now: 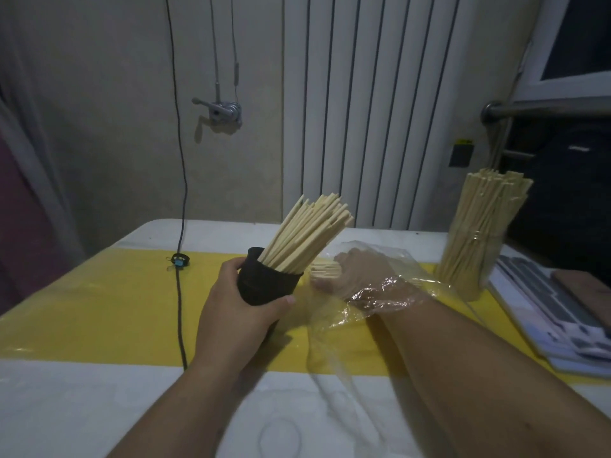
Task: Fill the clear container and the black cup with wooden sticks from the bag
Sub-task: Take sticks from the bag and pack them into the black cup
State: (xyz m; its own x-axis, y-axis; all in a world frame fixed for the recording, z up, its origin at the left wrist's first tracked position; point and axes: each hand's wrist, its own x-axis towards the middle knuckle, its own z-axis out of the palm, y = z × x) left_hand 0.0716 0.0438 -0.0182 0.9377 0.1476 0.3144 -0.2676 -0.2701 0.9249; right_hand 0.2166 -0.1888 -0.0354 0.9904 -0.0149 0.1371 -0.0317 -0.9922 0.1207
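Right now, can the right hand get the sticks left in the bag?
Probably yes. The right hand is inside the bag, and the few sticks left there lie right at its fingertips with nothing between them. Whether it grips them is too blurred by the plastic to tell.

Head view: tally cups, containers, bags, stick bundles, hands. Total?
cup: 1
container: 1
bag: 1
bundles of sticks: 3 (in the cup, in the container, in the bag)
hands: 2 (left hand holds the cup, right hand is inside the bag)
total: 8
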